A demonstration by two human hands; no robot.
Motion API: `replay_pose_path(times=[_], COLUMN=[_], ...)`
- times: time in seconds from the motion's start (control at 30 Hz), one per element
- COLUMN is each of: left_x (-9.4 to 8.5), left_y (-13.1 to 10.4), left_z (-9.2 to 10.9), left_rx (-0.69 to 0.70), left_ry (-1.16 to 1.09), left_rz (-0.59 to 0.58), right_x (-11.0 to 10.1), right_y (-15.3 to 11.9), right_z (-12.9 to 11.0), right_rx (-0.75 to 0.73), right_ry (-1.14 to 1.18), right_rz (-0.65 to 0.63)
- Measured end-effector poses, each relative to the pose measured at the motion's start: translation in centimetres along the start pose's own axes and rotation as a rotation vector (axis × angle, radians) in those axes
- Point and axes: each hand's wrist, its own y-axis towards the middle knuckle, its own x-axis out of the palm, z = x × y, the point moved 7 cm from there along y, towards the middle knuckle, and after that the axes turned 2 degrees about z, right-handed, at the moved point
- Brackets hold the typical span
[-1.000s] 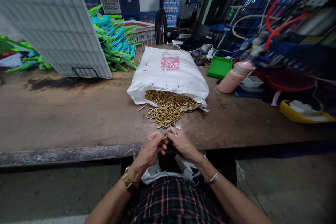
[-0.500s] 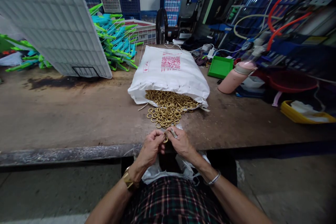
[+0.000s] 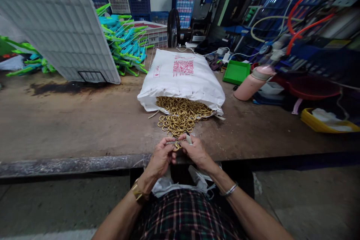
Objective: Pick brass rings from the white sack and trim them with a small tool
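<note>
The brown worktop [image 3: 84, 127] carries a white sack [image 3: 181, 78] at twelve o'clock. Gold rings [image 3: 180, 118] spill from it. A pink bottle [image 3: 251, 82] lies at two o'clock.

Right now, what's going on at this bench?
A person sits at the worn wooden workbench, both hands together at its near edge. The left hand and right hand pinch one small brass-coloured ring between the fingertips. Just beyond, a heap of brass-coloured rings spills from an open white plastic sack.

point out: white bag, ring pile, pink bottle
white bag [image 3: 181, 78], head view, middle of its top face
ring pile [image 3: 180, 114], head view, middle of the spill at the bag's mouth
pink bottle [image 3: 250, 82], head view, middle of its body
</note>
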Motion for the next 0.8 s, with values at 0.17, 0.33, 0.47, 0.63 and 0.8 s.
replay_pose_path(times=[0.17, 0.33, 0.47, 0.63, 0.8], left_x=[0.1, 0.5, 0.3, -0.3, 0.7], left_y=[-0.1, -0.4, -0.1, -0.1, -0.6], left_z=[0.5, 1.5, 1.5, 1.2, 1.5], left_rx=[0.065, 0.211, 0.243, 0.219, 0.267], left_ry=[0.058, 0.374, 0.436, 0.43, 0.47], left_rz=[-0.05, -0.033, -0.003, 0.019, -0.072], right_x=[0.2, 0.6, 1.2, 1.6, 2.0], right_y=[0.0, 0.2, -0.1, -0.6, -0.6], right_z=[0.3, 0.6, 0.9, 0.6, 0.7], right_rx=[0.073, 0.113, 0.232, 0.305, 0.34], right_ry=[0.107, 0.18, 0.296, 0.409, 0.535], right_rz=[-0.027, -0.057, -0.111, -0.161, -0.219])
